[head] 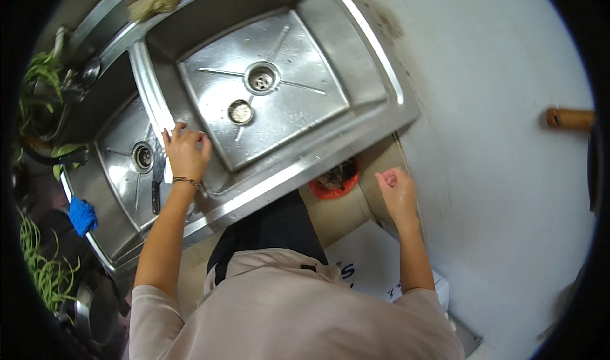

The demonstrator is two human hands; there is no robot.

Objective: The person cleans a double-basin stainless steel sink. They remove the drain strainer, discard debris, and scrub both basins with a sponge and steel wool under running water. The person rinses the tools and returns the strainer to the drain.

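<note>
My left hand [187,151], a bracelet at its wrist, is over the divider [153,89] of a stainless steel double sink, fingers apart and holding nothing that I can see. In the smaller basin, left of that hand, lies a black-handled knife [156,195], partly hidden. The larger basin [305,69] holds a small round drain strainer [240,112] beside its drain [261,78]. Past the sink's front edge, my right hand [396,188] hangs near the wall with its fingers curled; whether anything is in them cannot be told.
A red-lined bin [335,181] with waste stands under the sink edge. A white box [369,260] is on the floor. At left are a blue cloth [82,216], green long beans [45,265] and a metal pan [96,307]. A tan cloth [153,3] lies on the back ledge.
</note>
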